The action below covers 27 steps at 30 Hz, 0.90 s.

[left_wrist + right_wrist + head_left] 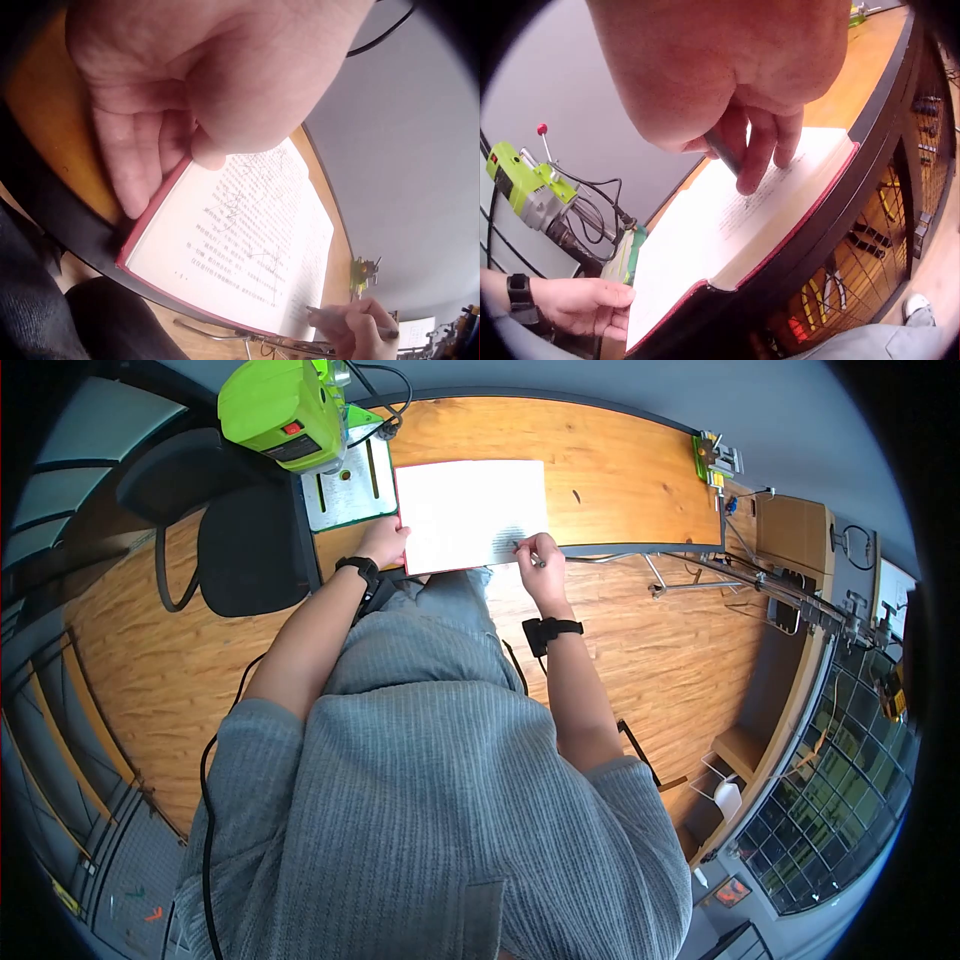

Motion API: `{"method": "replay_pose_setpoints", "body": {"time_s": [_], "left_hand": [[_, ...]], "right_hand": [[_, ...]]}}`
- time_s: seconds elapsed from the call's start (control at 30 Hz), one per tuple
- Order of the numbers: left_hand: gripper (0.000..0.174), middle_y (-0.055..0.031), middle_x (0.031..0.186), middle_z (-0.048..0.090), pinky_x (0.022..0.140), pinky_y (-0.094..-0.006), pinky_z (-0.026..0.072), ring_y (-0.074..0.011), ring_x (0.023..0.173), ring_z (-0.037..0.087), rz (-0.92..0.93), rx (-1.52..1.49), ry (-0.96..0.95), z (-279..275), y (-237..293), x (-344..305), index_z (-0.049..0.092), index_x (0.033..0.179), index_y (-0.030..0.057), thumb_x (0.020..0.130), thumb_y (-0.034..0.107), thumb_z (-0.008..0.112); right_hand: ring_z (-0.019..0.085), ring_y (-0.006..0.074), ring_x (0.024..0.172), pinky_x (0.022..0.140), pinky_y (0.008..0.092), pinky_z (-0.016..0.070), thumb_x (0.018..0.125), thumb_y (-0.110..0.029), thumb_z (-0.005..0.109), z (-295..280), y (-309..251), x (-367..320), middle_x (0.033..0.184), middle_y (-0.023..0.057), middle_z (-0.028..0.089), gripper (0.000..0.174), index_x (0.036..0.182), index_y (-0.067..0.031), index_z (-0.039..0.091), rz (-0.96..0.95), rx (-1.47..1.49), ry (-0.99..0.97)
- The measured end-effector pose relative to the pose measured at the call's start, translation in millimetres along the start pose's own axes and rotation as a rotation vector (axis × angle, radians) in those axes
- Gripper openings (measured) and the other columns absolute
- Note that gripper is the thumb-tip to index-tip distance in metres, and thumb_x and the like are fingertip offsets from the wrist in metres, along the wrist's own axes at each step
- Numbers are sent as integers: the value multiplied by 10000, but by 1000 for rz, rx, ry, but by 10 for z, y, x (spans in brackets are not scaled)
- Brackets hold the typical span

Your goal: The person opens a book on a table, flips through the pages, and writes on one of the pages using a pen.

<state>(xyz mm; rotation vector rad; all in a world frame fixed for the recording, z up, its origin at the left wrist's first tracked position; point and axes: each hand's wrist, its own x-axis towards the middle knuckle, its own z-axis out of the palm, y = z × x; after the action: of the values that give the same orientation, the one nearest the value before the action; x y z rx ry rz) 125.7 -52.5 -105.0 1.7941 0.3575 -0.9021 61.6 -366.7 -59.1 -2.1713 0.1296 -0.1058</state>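
An open book [465,510] with a red cover lies at the front edge of the wooden table. My left hand [383,542] grips its left edge, thumb on the page and fingers against the cover's outer side. Above the right page, my right hand [543,568] pinches a dark pen [324,312], whose tip is at the printed lines near the lower part. In the left wrist view, thin pen strokes [259,172] cross the printed text of the left page.
A green drill press [285,415] with a pale slotted base [348,480] stands left of the book, its black cable curling behind. At the table's far right sits a small vise [715,458]. Pliers [834,289] hang on mesh below the table edge. A black chair [252,550] is at the left.
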Motion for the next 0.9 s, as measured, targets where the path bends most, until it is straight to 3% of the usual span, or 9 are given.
{"method": "replay_pose_setpoints", "body": {"time_s": [0.3,0.37,0.4,0.47,0.9], "left_hand": [[291,-172,1069,742,690,-364,664,-255,854,773,-11,22,13,12,-45,46,663,1189,-53,1063,188,558],[292,-173,1076,741,693,-365,663,-254,865,772,-11,12,10,20,-19,13,664,1191,-52,1064,188,557],[292,-174,1084,740,695,-366,663,-254,876,772,-9,3,13,10,5,-9,666,1192,-51,1065,189,557],[294,-176,1089,739,696,-366,664,-254,887,772,-15,10,18,10,50,-47,663,1197,-52,1066,188,556],[299,-178,1091,734,691,-374,671,-263,884,770,7,13,23,10,-42,27,654,1184,-68,1060,189,564]], "right_hand": [[700,341,790,719,416,556,897,-13,673,-64,-72,-18,852,194,687,54,877,13,631,-33,-64,-66],[743,255,783,734,352,582,919,19,642,-62,-59,2,836,167,717,41,882,35,633,-33,-62,-51],[743,255,783,734,352,582,919,19,642,-76,-72,3,836,167,717,41,882,35,633,-34,-63,-51],[694,342,787,721,418,557,899,-7,669,-78,-102,-2,847,191,684,54,876,16,626,-45,-104,-81],[696,329,776,719,396,564,900,-3,666,-58,-133,-15,848,188,691,47,877,9,626,-6,-51,-43]]}}
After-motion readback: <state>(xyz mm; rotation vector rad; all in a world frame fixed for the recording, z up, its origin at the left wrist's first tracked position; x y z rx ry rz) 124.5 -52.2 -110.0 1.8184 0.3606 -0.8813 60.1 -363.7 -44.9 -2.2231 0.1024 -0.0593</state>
